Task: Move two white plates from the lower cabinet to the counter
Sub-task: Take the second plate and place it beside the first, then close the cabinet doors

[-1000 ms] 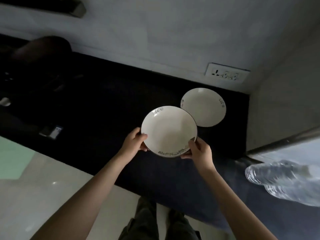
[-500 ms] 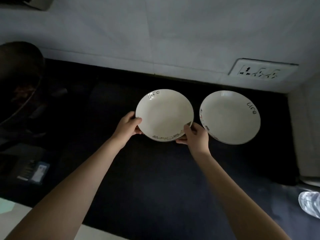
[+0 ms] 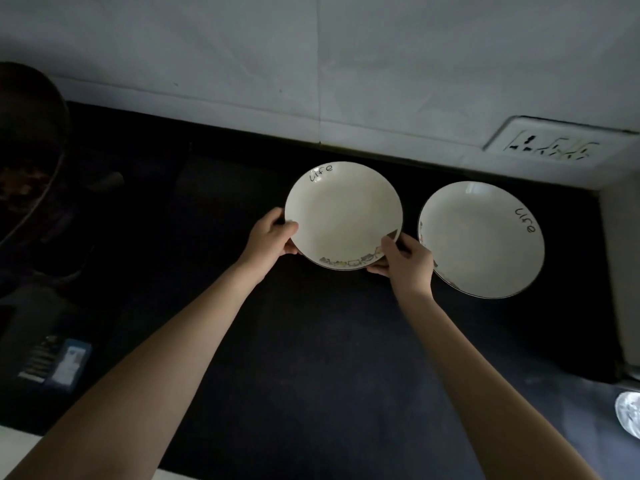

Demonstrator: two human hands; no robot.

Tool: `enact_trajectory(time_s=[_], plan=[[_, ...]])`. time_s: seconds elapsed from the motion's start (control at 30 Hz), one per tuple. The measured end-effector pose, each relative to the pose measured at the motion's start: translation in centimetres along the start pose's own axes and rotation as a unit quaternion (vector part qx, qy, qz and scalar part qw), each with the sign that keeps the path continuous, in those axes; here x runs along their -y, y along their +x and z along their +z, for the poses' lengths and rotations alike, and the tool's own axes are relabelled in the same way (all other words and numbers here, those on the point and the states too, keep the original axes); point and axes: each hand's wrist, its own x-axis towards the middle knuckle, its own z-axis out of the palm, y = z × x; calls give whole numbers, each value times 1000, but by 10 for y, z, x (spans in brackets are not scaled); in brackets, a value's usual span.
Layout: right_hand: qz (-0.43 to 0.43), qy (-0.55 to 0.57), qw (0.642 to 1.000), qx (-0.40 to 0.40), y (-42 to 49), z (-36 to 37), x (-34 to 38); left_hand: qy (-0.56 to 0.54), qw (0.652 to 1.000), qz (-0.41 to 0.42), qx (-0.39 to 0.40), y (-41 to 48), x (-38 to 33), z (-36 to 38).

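Two white plates with a dark rim and the word "life" on them are over the black counter (image 3: 311, 358). The left plate (image 3: 343, 213) is held at both sides: my left hand (image 3: 272, 237) grips its left edge and my right hand (image 3: 405, 259) grips its lower right edge. It is low over the counter near the wall; I cannot tell whether it touches. The right plate (image 3: 485, 240) lies flat on the counter beside it, close to my right hand, with a small gap between the two plates.
A white tiled wall (image 3: 311, 64) runs behind the counter, with a socket panel (image 3: 550, 147) at the right. A dark round pan (image 3: 27, 140) sits at far left, a small packet (image 3: 59, 362) near the front left edge, a white appliance side (image 3: 623, 271) at right.
The plate in both hands has gone from in front of the counter edge forward to beside the resting plate near the wall. In the last half second it barely moved.
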Motion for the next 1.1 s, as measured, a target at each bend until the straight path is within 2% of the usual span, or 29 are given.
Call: enact_trajectory(time_s=[0.33, 0.53, 0.7, 0.83, 0.97, 1.1], plan=[[31, -1, 999, -17, 7, 5, 0, 2, 1000, -20, -12, -1, -7, 2], [96, -18, 995, -5, -20, -10, 14, 79, 993, -36, -86, -33, -20, -1], [46, -57, 992, 101, -83, -35, 36, 77, 992, 36, -91, -113, -46, -7], [28, -53, 976, 208, -149, -54, 46, 44, 990, 69, -118, -214, -43, -1], [31, -85, 946, 310, -205, -76, 20, -27, 980, 5, -197, -319, 11, 12], [87, -157, 898, 401, -244, -84, -32, -109, 935, -91, -323, -424, 96, 22]])
